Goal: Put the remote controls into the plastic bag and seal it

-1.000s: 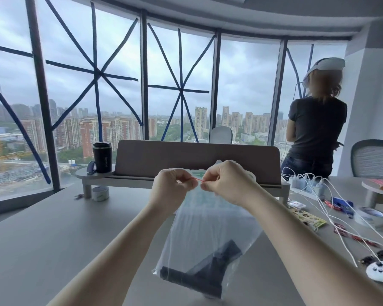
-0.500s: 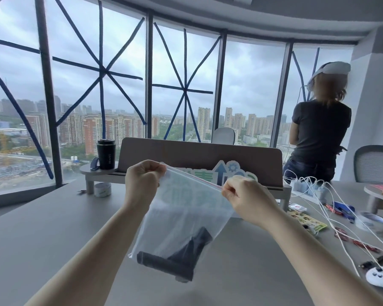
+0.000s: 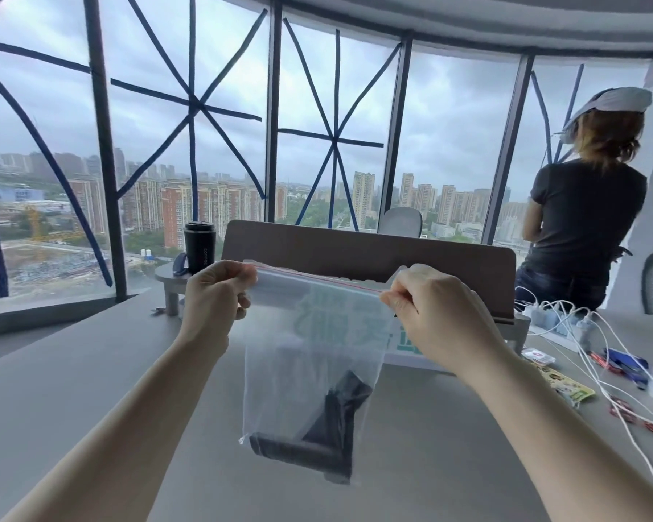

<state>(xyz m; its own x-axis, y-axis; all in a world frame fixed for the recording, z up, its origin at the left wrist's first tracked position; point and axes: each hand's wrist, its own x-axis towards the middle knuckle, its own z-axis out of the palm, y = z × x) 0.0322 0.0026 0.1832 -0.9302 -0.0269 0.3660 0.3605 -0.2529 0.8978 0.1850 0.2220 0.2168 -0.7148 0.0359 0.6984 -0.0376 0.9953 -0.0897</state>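
Note:
A clear plastic zip bag (image 3: 310, 352) hangs in the air above the grey table (image 3: 72, 389). Two black remote controls (image 3: 317, 442) lie crossed at its bottom. My left hand (image 3: 213, 295) pinches the top left corner of the bag at the red zip strip. My right hand (image 3: 430, 307) pinches the top right end of the same strip. The strip is stretched straight between both hands.
A brown desk riser (image 3: 374, 254) stands behind the bag, with a black cup (image 3: 199, 246) on its left end. White charging cables (image 3: 596, 356) and small items lie at the right. A person in a dark shirt (image 3: 585, 220) stands by the window at the far right.
My hands were together at the middle of the bag's top. They have slid apart along the zip strip to its two ends, and the bag has swung to hang straighter.

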